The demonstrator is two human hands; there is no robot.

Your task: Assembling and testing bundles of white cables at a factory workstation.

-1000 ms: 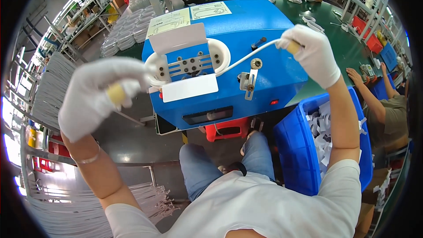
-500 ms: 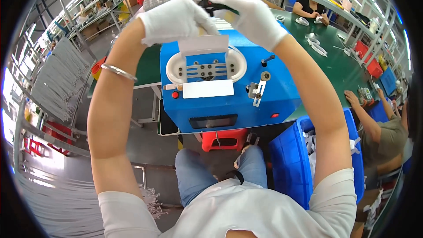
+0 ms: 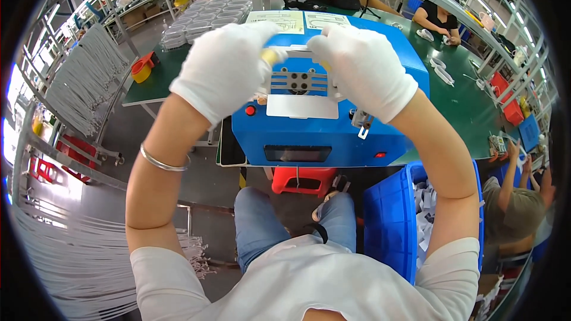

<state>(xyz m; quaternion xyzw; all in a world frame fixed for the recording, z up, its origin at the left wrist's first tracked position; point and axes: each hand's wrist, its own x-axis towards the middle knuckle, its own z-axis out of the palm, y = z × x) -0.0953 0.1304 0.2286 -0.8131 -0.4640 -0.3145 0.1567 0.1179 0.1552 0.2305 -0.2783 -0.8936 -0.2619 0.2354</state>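
My left hand point(image 3: 229, 65), in a white glove, is curled over the left side of the fixture on a blue machine point(image 3: 285, 137). My right hand point(image 3: 369, 65), gloved the same way, curls over the fixture's right side. Both thumbs and fingers are bent inward, with yellow showing at the fingertips; what they grip is hidden behind the gloves. Between the hands lie a slotted metal bracket point(image 3: 297, 81) with dark screws and a thin white edge above it. A flat white plate point(image 3: 302, 107) sits in front. The fixture's white curved ends are mostly covered.
A red button point(image 3: 250, 110) and a dark display point(image 3: 297, 153) are on the machine's front. A blue bin point(image 3: 389, 220) of white scraps stands at my right. Clear plastic trays point(image 3: 202, 18) stack behind left. White loops point(image 3: 441, 71) lie on the green table point(image 3: 470, 107); co-workers sit beyond.
Both hands have come down and nearer, from above the back of the machine onto the fixture's two sides. They now cover its white curved ends. The view has shifted slightly.
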